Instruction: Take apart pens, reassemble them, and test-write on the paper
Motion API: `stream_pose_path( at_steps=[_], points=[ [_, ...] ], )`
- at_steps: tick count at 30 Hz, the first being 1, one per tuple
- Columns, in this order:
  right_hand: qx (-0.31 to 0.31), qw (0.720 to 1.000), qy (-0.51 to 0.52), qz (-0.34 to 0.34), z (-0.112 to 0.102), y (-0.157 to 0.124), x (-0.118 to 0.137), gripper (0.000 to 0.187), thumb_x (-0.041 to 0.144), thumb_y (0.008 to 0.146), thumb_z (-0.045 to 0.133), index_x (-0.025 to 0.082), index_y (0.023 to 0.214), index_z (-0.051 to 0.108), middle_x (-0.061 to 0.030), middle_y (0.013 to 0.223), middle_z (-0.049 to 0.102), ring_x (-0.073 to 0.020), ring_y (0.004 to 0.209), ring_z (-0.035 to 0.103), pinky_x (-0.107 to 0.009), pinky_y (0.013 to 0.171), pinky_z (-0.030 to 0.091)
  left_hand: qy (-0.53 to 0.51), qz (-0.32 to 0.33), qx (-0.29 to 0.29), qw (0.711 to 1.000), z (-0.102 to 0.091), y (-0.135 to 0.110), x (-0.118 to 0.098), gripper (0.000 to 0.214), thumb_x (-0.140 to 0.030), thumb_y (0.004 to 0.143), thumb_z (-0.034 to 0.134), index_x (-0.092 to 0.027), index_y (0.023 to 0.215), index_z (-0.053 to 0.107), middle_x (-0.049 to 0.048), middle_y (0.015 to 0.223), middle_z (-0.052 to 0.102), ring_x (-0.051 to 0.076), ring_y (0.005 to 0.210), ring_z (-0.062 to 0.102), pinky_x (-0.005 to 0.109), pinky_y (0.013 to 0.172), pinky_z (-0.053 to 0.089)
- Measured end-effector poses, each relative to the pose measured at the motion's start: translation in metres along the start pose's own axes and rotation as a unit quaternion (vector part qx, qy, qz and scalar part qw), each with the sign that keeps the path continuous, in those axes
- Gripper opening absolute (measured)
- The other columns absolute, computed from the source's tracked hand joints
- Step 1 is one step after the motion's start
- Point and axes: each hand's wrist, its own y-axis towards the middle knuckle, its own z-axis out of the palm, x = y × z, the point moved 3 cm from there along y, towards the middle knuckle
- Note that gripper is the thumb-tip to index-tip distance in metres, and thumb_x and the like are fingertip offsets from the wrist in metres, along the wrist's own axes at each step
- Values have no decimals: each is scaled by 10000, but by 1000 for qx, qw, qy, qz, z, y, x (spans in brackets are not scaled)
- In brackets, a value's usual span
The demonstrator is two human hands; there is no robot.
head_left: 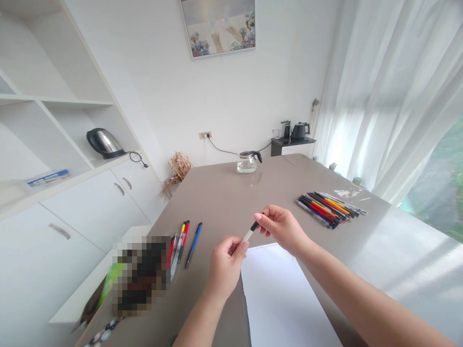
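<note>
Watching from afar, I have a black-and-white pen (248, 235) slanting near the top-left corner of the paper sheet (285, 294). My left hand (224, 256) is closed around its lower end and my right hand (281, 224) pinches its black upper part, presumably to steady both ends. The pile of pens (331, 209) lies roughly parallel, perhaps for tidiness. Both forearms reach forward and converge, the right slanting in from the lower right.
</note>
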Motion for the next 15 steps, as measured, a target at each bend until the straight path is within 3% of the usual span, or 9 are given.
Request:
stream_pose_path(
  at_steps=[6, 10, 15],
  points=[
    [-8, 1000, 7, -1, -1, 0, 0, 315, 472, 687, 528, 164, 643, 483, -9, 554, 553, -96, 484, 482, -221, 462, 403, -26, -41, 2, 999, 5, -2, -1, 311, -448, 745, 460, -151, 738, 554, -31, 521, 445, 85, 452, 380, 195, 450, 303],
    [-15, 1000, 16, -2, -2, 1, 2, 324, 483, 681, 527, 162, 647, 493, -10, 553, 551, -96, 475, 478, -222, 454, 401, -38, -64, 44, 996, 7, -2, 6, 420, -490, 785, 345, -147, 633, 533, -29, 482, 412, 84, 425, 351, 196, 421, 273],
    [-36, 999, 4, 6, -3, 1, -2, 334, 492, 671, 531, 166, 617, 483, -4, 528, 543, -95, 461, 465, -220, 442, 382, -11, -53, 68, 996, 7, -1, 10, 386, -486, 763, 393, -152, 696, 573, -27, 505, 424, 86, 430, 359, 192, 419, 283]
  ],
)
